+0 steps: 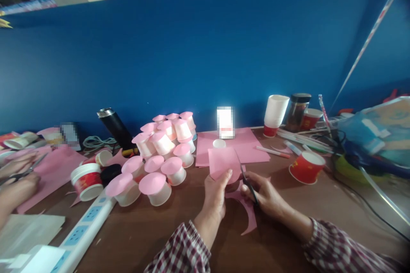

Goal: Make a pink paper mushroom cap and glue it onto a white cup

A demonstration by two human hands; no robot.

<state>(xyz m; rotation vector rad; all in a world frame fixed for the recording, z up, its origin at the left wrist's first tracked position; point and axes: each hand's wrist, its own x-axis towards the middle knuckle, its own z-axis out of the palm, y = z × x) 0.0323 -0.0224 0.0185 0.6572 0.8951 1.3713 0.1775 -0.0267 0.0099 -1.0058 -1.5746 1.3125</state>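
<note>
Pink paper sheet (222, 163) pinched at its lower edge by the left hand (215, 194), thumb on top and fingers curled behind, held just above the brown desk (153, 234). Right hand (265, 196) closed around small dark scissors (248, 183), blades angled up toward the sheet's right edge and touching or nearly touching it; cannot tell how far apart the blades are. Curved pink offcut (248, 215) lying on the desk below and between both hands. Larger pink paper stack (250, 149) flat on the desk just behind the held sheet, with a small white round cap (219, 143) resting on it. Cluster of upturned white cups topped with pink paper discs (163, 153) to the left, some stacked, some tipped on their sides. Black flask (117, 130) leaning behind that cluster. Red-and-white cup (87, 181) on its side near a white power strip (86, 226) running toward the lower left. Red paper cup (306, 166) on its side to the right, well apart from the hands; stack of white cups (275, 113) and a dark-lidded jar (297, 111) further back against the blue wall (205, 51). Another person's hands (16, 179) at the far left edge, holding scissors over pink paper. Plaid sleeves on both forearms.
</note>
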